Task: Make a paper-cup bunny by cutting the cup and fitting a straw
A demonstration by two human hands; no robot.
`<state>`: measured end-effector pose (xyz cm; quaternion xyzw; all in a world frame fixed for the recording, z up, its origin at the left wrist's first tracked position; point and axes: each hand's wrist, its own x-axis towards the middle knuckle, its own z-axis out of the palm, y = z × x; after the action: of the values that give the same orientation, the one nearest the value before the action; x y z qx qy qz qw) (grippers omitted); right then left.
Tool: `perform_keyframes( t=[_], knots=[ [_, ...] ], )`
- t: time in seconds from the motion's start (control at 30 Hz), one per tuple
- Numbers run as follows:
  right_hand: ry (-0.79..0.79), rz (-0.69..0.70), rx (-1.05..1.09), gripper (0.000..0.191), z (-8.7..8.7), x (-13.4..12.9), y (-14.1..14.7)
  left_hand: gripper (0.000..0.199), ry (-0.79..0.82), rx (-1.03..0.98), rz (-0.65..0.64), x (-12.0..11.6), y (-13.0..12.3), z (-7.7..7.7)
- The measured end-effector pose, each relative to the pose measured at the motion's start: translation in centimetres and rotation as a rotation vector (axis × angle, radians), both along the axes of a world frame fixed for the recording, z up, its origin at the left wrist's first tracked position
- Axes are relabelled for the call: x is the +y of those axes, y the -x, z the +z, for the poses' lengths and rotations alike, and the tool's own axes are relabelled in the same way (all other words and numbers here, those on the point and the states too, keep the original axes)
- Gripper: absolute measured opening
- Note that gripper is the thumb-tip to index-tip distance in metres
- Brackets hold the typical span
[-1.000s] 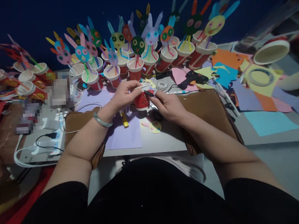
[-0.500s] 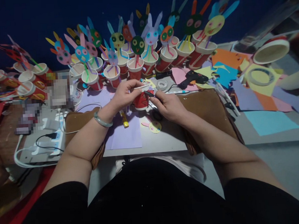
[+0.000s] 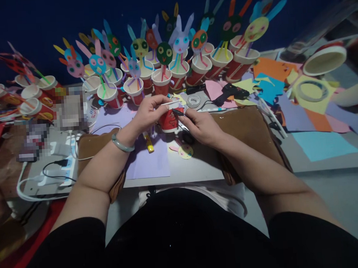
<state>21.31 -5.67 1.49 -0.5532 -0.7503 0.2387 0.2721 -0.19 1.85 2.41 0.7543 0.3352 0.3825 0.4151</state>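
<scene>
Left hand (image 3: pixel 150 111) pinches red paper cup (image 3: pixel 168 123) near white rim, cup between both hands, above pale grey desk (image 3: pixel 196 171). Right hand (image 3: pixel 202 125) pinches slim black pen (image 3: pixel 178 112), tip at cup's side. Nearer desk's front edge, round yellow paper rabbit face (image 3: pixel 185 151); beyond, red-and-white paper cups (image 3: pixel 162 87).

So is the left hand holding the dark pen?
No, the dark pen is in the right hand, while the left hand holds the red cup.
</scene>
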Motion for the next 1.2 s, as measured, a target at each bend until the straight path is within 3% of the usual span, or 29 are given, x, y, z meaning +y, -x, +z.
perform_keyframes(
  t=[0.33,0.93,1.2],
  knots=[
    [-0.027,0.051,0.081,0.041,-0.16,-0.14,0.03,0.020,0.039,-0.088,-0.036,0.14,0.09,0.05],
    [-0.041,0.046,0.124,0.040,-0.35,0.07,-0.10,0.019,0.015,-0.054,-0.037,0.25,0.22,0.09],
    [-0.078,-0.016,-0.120,0.045,0.18,-0.45,0.01,0.015,0.066,-0.068,-0.033,0.02,0.11,0.32]
  ],
)
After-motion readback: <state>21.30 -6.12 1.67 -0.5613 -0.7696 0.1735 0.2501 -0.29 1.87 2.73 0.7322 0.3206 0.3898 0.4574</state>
